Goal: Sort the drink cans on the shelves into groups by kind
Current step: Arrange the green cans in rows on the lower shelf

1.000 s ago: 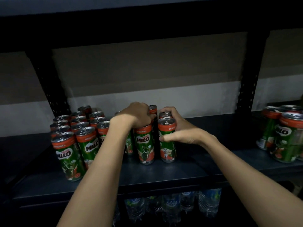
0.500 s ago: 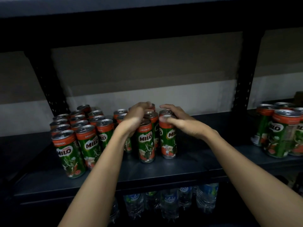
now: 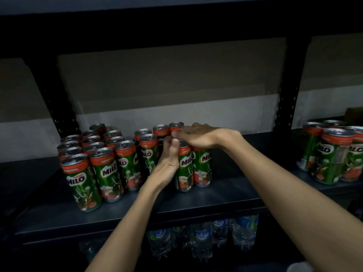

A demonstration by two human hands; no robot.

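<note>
the left hand [image 3: 167, 163] stands on its edge with the fingers [image 3: 171, 143] curled against the left side of a green and red milo can [image 3: 184, 167]; they press its flank rather than wrap it, so a real grasp cannot be told. the right hand [image 3: 198, 136] lies flat, palm down, fingers loose and spread over the tops of that can and the second can [image 3: 202, 167] touching it on the right, resting on the lids without clenching. just behind the fingertips stand more cans of the middle cluster [image 3: 157, 134], upright and packed close. left of the left hand's fingers, a small gap away, is the larger block of milo cans [image 3: 94, 163] in tight rows. well to the right of the right wrist stands another group of the same cans [image 3: 334, 154], seemingly wrapped in clear film.

all stand on a dark metal shelf [image 3: 216, 199] with black perforated uprights [image 3: 284, 107]. below the shelf edge, under the forearms, are clear water bottles [image 3: 202, 238] with blue labels. behind is a dim wall [image 3: 157, 85], grey-brown above, paler below.
</note>
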